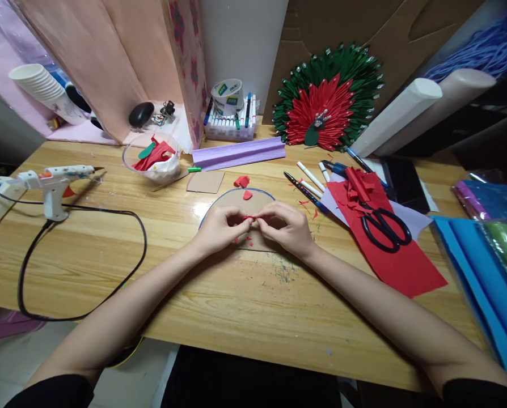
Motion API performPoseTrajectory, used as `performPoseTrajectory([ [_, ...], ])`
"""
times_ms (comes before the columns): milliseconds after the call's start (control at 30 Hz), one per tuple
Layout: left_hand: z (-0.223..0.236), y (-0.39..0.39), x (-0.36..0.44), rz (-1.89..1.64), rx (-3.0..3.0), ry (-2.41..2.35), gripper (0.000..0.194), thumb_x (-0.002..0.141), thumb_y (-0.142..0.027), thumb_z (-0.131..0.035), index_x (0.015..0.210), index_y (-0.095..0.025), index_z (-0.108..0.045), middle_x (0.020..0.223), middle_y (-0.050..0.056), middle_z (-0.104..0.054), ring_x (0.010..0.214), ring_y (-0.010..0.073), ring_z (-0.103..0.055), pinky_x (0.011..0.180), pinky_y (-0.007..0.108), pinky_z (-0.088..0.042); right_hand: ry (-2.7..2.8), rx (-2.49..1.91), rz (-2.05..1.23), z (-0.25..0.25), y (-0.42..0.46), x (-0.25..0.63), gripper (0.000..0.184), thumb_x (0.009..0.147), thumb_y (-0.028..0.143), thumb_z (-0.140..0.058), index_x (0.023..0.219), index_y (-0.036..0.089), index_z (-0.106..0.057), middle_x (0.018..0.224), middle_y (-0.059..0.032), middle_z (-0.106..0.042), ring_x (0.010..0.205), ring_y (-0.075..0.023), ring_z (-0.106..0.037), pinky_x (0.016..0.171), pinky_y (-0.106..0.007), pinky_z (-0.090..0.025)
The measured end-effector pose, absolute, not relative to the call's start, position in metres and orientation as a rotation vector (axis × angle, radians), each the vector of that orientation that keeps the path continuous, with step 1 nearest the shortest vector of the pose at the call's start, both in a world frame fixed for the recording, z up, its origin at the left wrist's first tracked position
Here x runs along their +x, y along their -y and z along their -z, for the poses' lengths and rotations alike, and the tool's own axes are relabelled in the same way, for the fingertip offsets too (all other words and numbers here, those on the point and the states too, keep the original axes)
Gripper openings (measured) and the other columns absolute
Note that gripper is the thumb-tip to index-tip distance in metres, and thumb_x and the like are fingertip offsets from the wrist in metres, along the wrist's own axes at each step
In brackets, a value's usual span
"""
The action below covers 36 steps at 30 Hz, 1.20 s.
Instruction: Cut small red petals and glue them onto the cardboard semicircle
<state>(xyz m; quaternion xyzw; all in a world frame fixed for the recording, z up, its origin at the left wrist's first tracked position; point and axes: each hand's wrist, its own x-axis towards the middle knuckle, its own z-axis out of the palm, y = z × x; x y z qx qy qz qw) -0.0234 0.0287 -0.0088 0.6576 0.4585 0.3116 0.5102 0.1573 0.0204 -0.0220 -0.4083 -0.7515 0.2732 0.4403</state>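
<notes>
My left hand (223,228) and my right hand (288,226) meet over a cardboard semicircle (257,247) with a blue line along its curved edge. Between their fingertips is a small twisted piece of red paper (249,217), pinched from both sides. Part of it is hidden by the fingers. Beyond my hands, a crumpled red paper piece (242,181) lies at the cardboard's far edge, and a small red petal-like piece (247,195) rests on the cardboard. Tiny red scraps (249,240) are scattered below my fingers.
A glue gun (58,187) with a looping black cord stands at left. Nearby is a clear bowl (128,161) of paper pieces. Black-handled scissors (385,229) lie on red paper (410,269) at right. A green-and-red paper peacock (321,107) leans at the back, near markers (311,170).
</notes>
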Motion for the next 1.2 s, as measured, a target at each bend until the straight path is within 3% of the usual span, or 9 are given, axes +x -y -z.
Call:
performPoseTrajectory([
  [667, 0.0055, -0.0324, -0.0230, -0.629, 1.268, -1.108, 0.025, 0.073, -0.035, -0.062, 0.072, -0.010, -0.063, 0.068, 0.006, -0.065, 0.050, 0.0083, -0.055, 0.045, 0.019, -0.045, 2.052, -0.869, -0.398, 0.0279, -0.0194, 0.1586, 0.011, 0.079, 0.012, -0.058, 0.085, 0.019, -0.064, 0.083, -0.0059, -0.068, 0.078, -0.0160, -0.061, 0.073, -0.030, -0.049],
  [933, 0.0078, -0.0283, -0.0230, -0.669, 1.297, -1.112, 0.028, 0.075, -0.038, -0.061, 0.077, -0.010, -0.063, 0.067, 0.006, -0.063, 0.049, 0.0088, -0.054, 0.043, 0.020, -0.044, 1.939, -1.007, -0.620, 0.0240, -0.0201, 0.1570, 0.008, 0.079, 0.018, -0.059, 0.085, 0.020, -0.064, 0.082, -0.0040, -0.066, 0.073, -0.0153, -0.061, 0.068, -0.029, -0.050],
  [1200, 0.0088, -0.0252, -0.0239, -0.887, 1.970, -1.142, 0.017, 0.079, -0.027, -0.059, 0.075, -0.013, -0.067, 0.069, 0.004, -0.063, 0.059, 0.0100, -0.053, 0.054, 0.022, -0.043, 1.825, -1.094, -0.792, 0.0279, -0.0216, 0.1571, 0.004, 0.076, 0.018, -0.062, 0.080, 0.019, -0.063, 0.077, -0.0028, -0.065, 0.067, -0.0142, -0.061, 0.061, -0.027, -0.050],
])
